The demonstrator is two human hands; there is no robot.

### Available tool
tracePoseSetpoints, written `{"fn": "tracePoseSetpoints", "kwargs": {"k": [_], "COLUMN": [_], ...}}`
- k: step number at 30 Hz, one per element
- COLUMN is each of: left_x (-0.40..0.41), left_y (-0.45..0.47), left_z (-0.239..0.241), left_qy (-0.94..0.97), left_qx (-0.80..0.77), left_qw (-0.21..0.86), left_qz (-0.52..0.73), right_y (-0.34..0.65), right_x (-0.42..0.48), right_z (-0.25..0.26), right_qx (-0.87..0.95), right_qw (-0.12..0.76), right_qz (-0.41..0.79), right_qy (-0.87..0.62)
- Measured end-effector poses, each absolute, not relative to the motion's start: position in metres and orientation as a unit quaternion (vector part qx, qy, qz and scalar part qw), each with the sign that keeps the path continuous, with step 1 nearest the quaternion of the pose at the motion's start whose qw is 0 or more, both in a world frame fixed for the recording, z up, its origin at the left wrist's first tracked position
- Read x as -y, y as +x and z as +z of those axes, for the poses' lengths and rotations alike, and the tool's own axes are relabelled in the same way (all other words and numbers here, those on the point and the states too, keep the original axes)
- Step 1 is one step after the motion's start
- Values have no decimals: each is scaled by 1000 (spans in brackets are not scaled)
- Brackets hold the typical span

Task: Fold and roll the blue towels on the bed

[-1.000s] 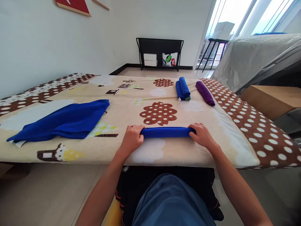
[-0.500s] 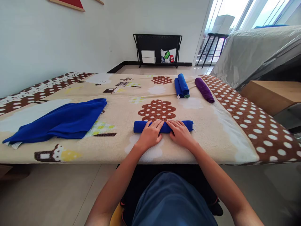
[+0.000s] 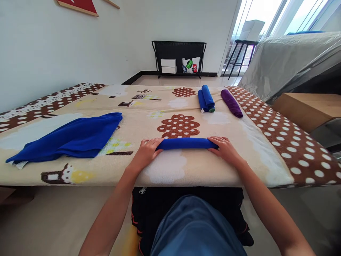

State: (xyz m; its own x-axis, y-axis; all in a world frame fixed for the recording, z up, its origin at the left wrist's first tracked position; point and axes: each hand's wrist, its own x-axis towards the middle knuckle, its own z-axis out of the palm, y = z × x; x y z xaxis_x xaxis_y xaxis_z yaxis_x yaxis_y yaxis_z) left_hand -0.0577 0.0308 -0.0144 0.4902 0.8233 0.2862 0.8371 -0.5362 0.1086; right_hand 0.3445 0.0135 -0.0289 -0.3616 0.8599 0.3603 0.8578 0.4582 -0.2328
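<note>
I have in view: rolled blue cloth [image 3: 186, 143] on patterned blanket [image 3: 141, 124], left hand [image 3: 147, 152] and right hand [image 3: 225, 151] grasping opposite ends; loose blue cloth [image 3: 71, 139], left; purple roll [image 3: 231, 103], farther right

The bed [image 3: 138, 124] bears 3 blue rolls [image 3: 186, 143], 1 purple roll [image 3: 232, 103], 1 cloth [image 3: 71, 140].

"What's the pose?"

"Both bare forearms [image 3: 113, 209] stretch forward, converging slightly toward the wrists [image 3: 132, 169]."

"And at the ends?"

"Left hand [image 3: 146, 153] and right hand [image 3: 226, 151] sit well apart, backs upward, fingers [image 3: 154, 142] bent and pointing inward (the thumbs [image 3: 158, 153] lie nearside, aimed at each other)."
</note>
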Motion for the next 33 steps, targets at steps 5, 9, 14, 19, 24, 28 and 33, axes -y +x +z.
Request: {"fn": "tracePoseSetpoints", "kwargs": {"k": [5, 9, 14, 19, 24, 28, 33], "left_x": [-40, -41, -42, -43, -31, -6, 31], "left_y": [-54, -57, -59, -60, -39, 3, 55], "left_z": [-17, -15, -17, -18, -11, -8, -12], "left_qy": [-864, -868, -866, -854, -849, -844, -825], "left_qx": [488, 481, 477, 480, 471, 447, 388], "left_qw": [6, -28, -47, -80, -116, -173, -301], "left_qz": [-125, -116, -144, -183, -210, -240, -280], "right_y": [348, 350, 354, 350, 325, 294, 256], "right_x": [-27, -29, -30, -30, -16, 4, 37], "right_z": [-29, -35, -33, 11, 111, 198, 258], "right_qx": [829, 830, 836, 805, 788, 823, 860], "right_qw": [221, 227, 212, 300, 446, 450, 387], "right_qz": [50, 50, 49, 79, 37, -13, -87], "right_qy": [-511, -507, -504, -506, -422, -346, -321]}}
